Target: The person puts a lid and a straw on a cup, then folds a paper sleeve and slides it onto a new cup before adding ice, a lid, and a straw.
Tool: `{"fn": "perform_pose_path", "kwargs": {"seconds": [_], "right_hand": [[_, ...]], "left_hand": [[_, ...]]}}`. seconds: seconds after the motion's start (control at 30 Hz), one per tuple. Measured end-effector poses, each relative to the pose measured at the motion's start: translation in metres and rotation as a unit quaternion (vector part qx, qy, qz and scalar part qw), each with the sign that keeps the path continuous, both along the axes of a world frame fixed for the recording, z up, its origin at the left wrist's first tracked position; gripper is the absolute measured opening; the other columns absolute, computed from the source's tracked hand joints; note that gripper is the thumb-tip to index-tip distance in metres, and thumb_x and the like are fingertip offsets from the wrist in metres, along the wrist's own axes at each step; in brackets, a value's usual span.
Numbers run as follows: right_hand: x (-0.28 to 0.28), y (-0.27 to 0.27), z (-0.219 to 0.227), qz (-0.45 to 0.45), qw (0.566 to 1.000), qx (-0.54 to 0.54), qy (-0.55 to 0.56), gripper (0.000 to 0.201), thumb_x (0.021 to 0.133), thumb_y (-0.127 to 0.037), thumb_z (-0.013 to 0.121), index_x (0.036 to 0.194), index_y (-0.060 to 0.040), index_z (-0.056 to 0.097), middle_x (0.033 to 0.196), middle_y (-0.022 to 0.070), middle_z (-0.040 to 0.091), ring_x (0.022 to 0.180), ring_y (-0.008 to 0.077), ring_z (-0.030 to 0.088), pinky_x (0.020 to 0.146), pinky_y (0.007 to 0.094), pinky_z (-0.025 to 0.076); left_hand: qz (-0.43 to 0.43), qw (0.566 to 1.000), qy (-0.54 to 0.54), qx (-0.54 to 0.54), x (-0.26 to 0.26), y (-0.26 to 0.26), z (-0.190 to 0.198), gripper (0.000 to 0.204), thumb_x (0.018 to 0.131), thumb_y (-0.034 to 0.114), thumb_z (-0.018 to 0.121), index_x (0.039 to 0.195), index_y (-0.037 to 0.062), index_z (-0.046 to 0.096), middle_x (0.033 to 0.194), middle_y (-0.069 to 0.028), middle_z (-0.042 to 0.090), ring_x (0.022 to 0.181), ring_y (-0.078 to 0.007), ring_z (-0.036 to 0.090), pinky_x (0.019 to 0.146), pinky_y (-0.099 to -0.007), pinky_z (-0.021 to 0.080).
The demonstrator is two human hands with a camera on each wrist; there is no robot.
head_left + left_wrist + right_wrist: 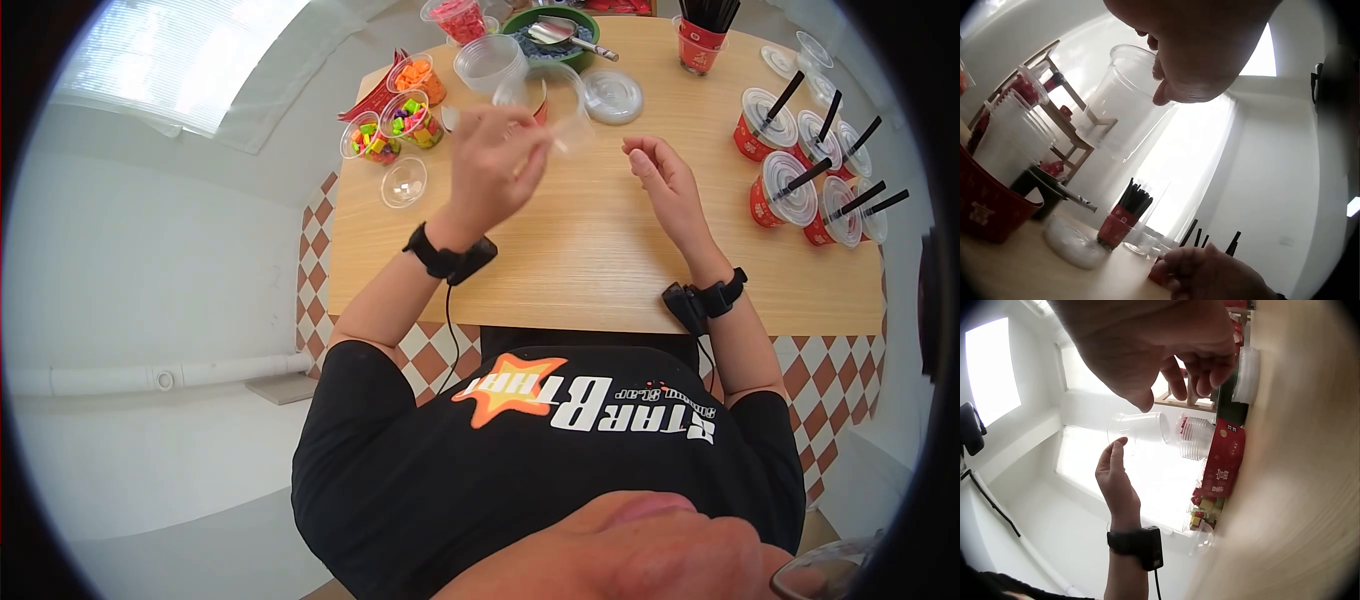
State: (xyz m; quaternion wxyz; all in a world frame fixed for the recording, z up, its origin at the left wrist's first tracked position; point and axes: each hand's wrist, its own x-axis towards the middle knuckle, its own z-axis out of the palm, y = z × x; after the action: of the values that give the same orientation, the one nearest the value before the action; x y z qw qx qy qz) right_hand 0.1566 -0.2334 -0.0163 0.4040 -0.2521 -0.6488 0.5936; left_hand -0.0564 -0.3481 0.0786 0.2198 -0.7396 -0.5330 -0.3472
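My left hand (497, 155) is raised over the wooden table (600, 270) and grips a clear plastic cup (556, 98), tilted on its side. The left wrist view shows that cup (1121, 106) pinched under the fingers (1175, 87). In the right wrist view the left hand (1116, 481) holds the cup (1138, 428) by its rim. My right hand (658, 170) hovers just right of the cup with loosely curled fingers and holds nothing. It appears low in the left wrist view as the right hand (1210, 275).
A stack of clear cups (488, 62) and a flat lid (612, 97) lie behind the hands. Candy cups (400, 120) and an empty small cup (404, 182) stand at the left. Lidded red cups with straws (800, 160) fill the right; a straw holder (700, 40) stands at the back.
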Motion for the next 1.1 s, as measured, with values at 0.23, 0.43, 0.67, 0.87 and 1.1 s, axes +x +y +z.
{"fn": "perform_pose_path", "kwargs": {"seconds": [0.23,0.43,0.67,0.87,1.1], "right_hand": [[0.002,0.001,0.004,0.005,1.000,-0.020,-0.005,0.038,0.104,-0.036,0.050,0.120,-0.0039,0.061,0.107,-0.0007,0.061,0.089,0.0076,0.051,0.076,0.0231,0.043],[0.004,0.002,0.006,0.001,1.000,-0.013,-0.008,0.042,0.105,-0.041,0.045,0.119,-0.0050,0.061,0.107,-0.0006,0.061,0.090,0.0082,0.051,0.077,0.0240,0.044],[0.004,0.003,0.004,0.018,0.999,-0.008,-0.026,0.042,0.105,-0.040,0.045,0.113,-0.0041,0.065,0.105,-0.0005,0.063,0.089,0.0091,0.051,0.078,0.0249,0.044],[0.005,0.003,0.002,0.029,0.999,-0.001,-0.025,0.041,0.105,-0.039,0.045,0.111,-0.0039,0.066,0.104,-0.0006,0.063,0.089,0.0095,0.051,0.078,0.0251,0.044],[0.006,0.004,0.001,0.040,0.999,-0.002,-0.031,0.041,0.105,-0.038,0.045,0.110,-0.0033,0.066,0.103,-0.0012,0.064,0.088,0.0091,0.050,0.078,0.0248,0.043]], "left_hand": [[-0.048,0.991,0.001,-0.124,0.019,-0.026,-0.051,0.017,0.077,0.012,0.075,0.094,0.0116,0.073,0.099,-0.0040,0.062,0.095,-0.0268,0.054,0.084,-0.0390,0.042],[-0.020,0.992,-0.078,-0.100,-0.009,-0.018,-0.039,0.025,0.081,0.019,0.073,0.102,0.0083,0.066,0.104,-0.0094,0.060,0.097,-0.0301,0.054,0.084,-0.0413,0.042],[0.140,0.985,0.006,-0.100,-0.066,0.013,-0.059,0.023,0.081,0.018,0.074,0.097,0.0062,0.061,0.095,-0.0116,0.056,0.094,-0.0316,0.051,0.087,-0.0418,0.040],[0.129,0.983,-0.002,-0.130,-0.078,0.017,-0.071,0.017,0.081,0.014,0.073,0.090,0.0060,0.062,0.095,-0.0107,0.057,0.095,-0.0314,0.052,0.086,-0.0417,0.041],[0.117,0.987,-0.005,-0.111,-0.085,0.016,-0.057,0.011,0.082,0.012,0.072,0.087,0.0067,0.065,0.094,-0.0096,0.060,0.093,-0.0303,0.052,0.081,-0.0408,0.042]]}}
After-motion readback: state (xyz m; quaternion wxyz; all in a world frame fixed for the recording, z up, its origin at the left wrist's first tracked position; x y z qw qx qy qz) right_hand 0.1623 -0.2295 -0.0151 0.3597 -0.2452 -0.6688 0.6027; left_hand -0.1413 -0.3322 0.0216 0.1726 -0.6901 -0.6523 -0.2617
